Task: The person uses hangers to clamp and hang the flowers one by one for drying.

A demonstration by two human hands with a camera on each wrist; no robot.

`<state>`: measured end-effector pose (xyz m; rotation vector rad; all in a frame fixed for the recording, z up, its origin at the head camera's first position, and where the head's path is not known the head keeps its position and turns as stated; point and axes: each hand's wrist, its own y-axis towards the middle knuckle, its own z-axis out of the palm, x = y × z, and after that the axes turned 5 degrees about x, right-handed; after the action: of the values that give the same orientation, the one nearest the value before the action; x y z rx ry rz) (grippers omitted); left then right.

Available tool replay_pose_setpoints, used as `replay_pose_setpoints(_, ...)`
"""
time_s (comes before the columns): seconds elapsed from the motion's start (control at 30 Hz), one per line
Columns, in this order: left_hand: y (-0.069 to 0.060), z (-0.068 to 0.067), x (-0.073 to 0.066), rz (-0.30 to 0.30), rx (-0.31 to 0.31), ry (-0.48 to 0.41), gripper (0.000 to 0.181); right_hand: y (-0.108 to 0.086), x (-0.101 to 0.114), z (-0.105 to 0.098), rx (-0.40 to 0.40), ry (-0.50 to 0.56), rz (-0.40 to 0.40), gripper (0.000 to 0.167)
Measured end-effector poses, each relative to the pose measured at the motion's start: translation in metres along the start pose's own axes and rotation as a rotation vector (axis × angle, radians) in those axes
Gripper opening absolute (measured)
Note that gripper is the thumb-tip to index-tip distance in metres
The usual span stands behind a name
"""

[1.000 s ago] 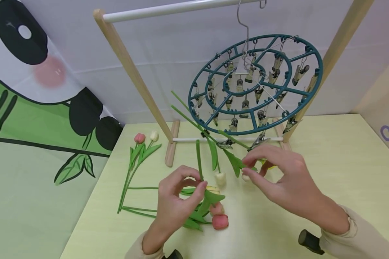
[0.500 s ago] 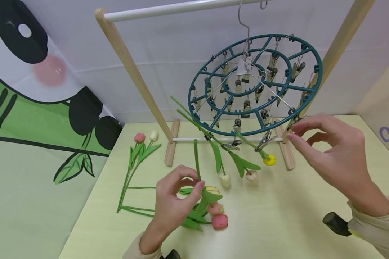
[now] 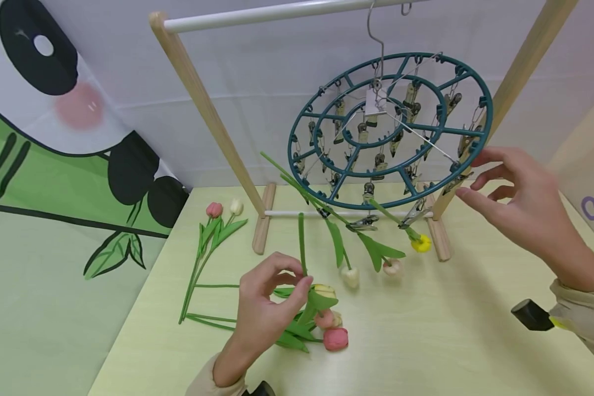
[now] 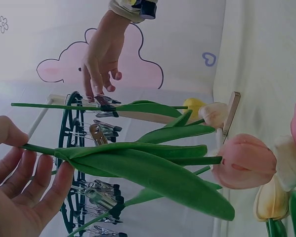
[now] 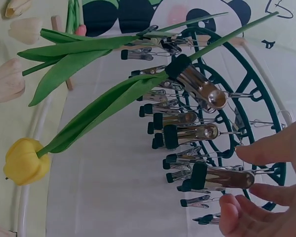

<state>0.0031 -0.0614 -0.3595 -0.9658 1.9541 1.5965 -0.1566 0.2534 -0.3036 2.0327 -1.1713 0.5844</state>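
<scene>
My left hand (image 3: 272, 297) pinches the green stem of a pink tulip (image 4: 244, 160) between thumb and fingers, below the hanger. A round teal clip hanger (image 3: 457, 131) hangs from the rack, with metal clips around its rings. My right hand (image 3: 524, 203) is at the hanger's right edge, thumb and fingers apart on either side of a metal clip (image 5: 222, 177); whether they touch it is unclear. Clips on the hanger's near side hold a yellow tulip (image 3: 421, 243), a pale pink tulip (image 3: 392, 267) and a white tulip (image 3: 350, 276), heads down.
More tulips lie on the table: a red one (image 3: 335, 339) with others beside my left hand, and a pink one (image 3: 214, 209) with a white one (image 3: 236, 207) at the left. The rack's wooden left post (image 3: 203, 110) and white top bar (image 3: 277, 14) frame the hanger.
My right hand has moved from beside the hanging flowers, right and up to the hanger's right edge. The hanger has turned slightly, carrying the clipped tulips rightward. My left hand keeps its tulip.
</scene>
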Motion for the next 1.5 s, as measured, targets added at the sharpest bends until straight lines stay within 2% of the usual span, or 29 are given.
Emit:
replay_pose_setpoints(0.17, 0.000, -0.001, -0.001, -0.005, 0.001, 0.008, 0.021, 0.012, -0.009, -0.002, 0.117, -0.025, 0.015, 0.055)
replay_pose_setpoints(0.3, 0.001, -0.002, -0.002, 0.000, -0.002, 0.013, 0.021, 0.015, -0.013, -0.002, 0.160, -0.015, 0.032, 0.053)
replay_pose_setpoints(0.5, 0.001, -0.004, -0.002, -0.003, -0.013, 0.013, 0.020, 0.017, -0.012, -0.001, 0.141, 0.026, 0.026, 0.038)
replay_pose_setpoints(0.67, 0.000, 0.001, 0.000, -0.001, -0.024, 0.008, 0.019, 0.018, -0.014, -0.001, 0.126, 0.091, 0.021, 0.030)
replay_pose_setpoints(0.9, -0.002, 0.008, 0.000, -0.026, -0.035, 0.011, 0.020, 0.014, -0.015, -0.003, 0.125, 0.113, 0.033, 0.026)
replay_pose_setpoints(1.13, -0.002, 0.012, -0.001, -0.021, -0.038, 0.005, 0.020, 0.009, -0.009, -0.004, 0.157, 0.120, 0.052, 0.026)
replay_pose_setpoints(1.4, 0.001, 0.015, -0.001, -0.020, -0.033, -0.010, 0.021, 0.002, 0.002, -0.001, 0.170, 0.186, 0.016, 0.022)
replay_pose_setpoints(1.5, -0.001, 0.045, -0.016, -0.046, -0.104, 0.042, 0.020, 0.012, -0.006, -0.011, 0.260, 0.203, -0.060, 0.021)
